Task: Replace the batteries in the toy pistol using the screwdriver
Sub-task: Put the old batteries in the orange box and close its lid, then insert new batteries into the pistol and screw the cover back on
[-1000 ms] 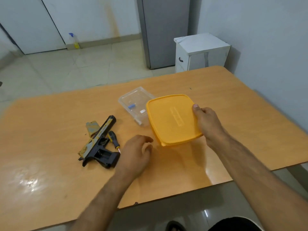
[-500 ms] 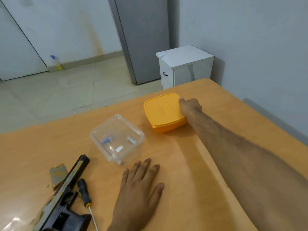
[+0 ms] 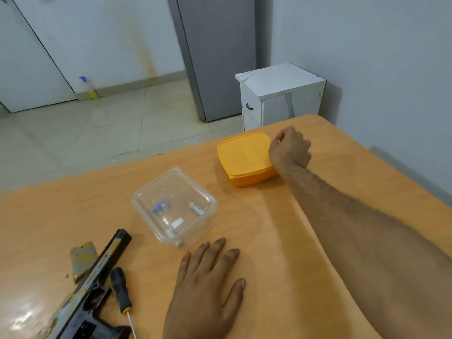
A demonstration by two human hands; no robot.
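The toy pistol (image 3: 93, 297) lies on its side at the near left of the table (image 3: 281, 241), its long axis running diagonally: the muzzle points away and to the right, toward the clear container (image 3: 175, 207), and the grip comes toward the near edge. The screwdriver (image 3: 121, 293) lies just right of the pistol and roughly parallel to it, handle away, tip toward the person. A small yellowish cover piece (image 3: 82, 259), likely the battery door, lies just left of the barrel.

Measured from the pistol, the left hand (image 3: 208, 297) is plainly the nearer one. It rests flat on the table just right of the screwdriver, fingers straight and spread, holding nothing. The pistol and tool lie to its left, so a short sideways reach would probably do.

Beyond the pistol's muzzle sits the clear container, lidless, with a few small items inside, perhaps batteries and screws; they are too small to tell. Farther off again is the yellow lid (image 3: 245, 159), with the right hand (image 3: 289, 149) at its right edge, fingers curled; whether it grips the lid is hidden.
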